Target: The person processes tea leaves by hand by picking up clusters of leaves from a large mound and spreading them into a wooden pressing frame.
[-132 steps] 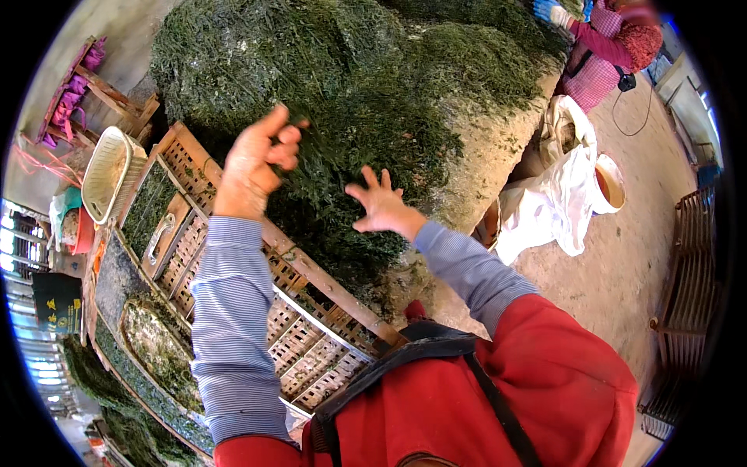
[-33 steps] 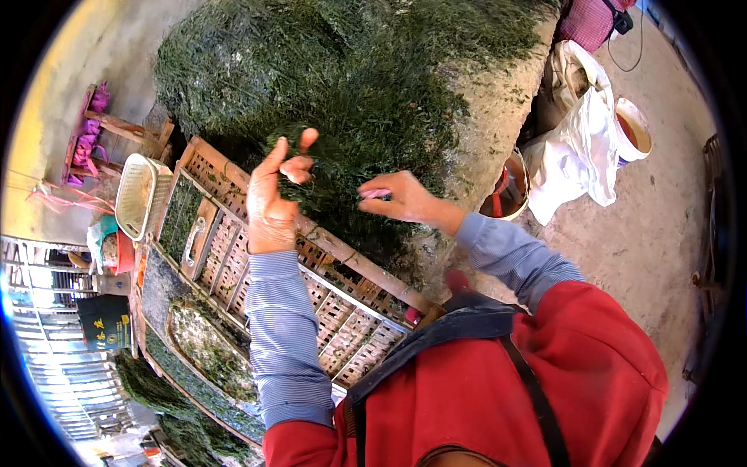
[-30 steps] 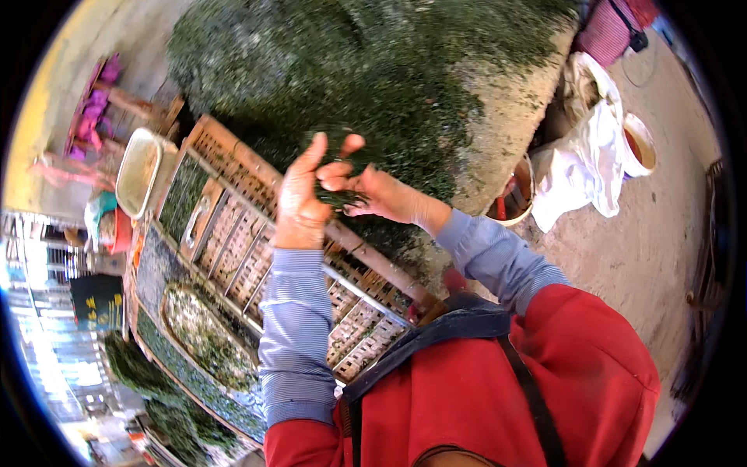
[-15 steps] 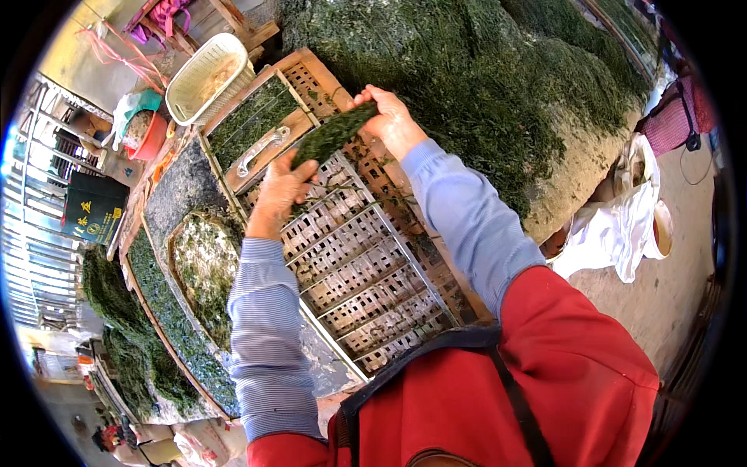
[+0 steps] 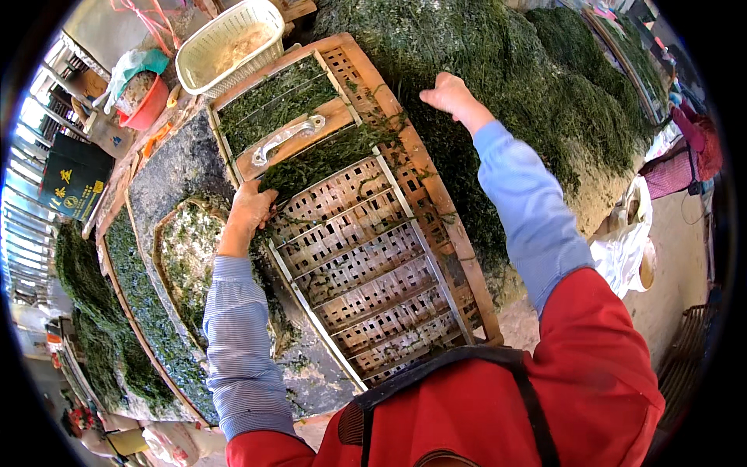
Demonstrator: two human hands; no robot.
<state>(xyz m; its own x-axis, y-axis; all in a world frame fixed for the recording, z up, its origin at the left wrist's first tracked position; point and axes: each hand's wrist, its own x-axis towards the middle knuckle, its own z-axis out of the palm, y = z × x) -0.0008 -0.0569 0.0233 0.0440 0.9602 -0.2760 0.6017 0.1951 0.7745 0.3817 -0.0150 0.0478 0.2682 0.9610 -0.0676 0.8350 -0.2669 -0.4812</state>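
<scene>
Seaweed strip (image 5: 331, 161) just below the handled wooden bar (image 5: 331, 121), across a perforated wooden frame (image 5: 457, 233).
Left hand (image 5: 250, 208) at the strip's left end, fingers bent, pinch impossible to tell; right hand (image 5: 451, 96) with fingers curled together near the seaweed heap (image 5: 498, 74), nothing visible within. Probably best: tease clumps level, press lightly toward both pale rails (image 5: 422, 245), tuck stray strands inside.

Cool glare breaks through the slatted wall (image 5: 22, 243) left of the left hand (image 5: 249, 208); fisheye distortion curves edges into black.
</scene>
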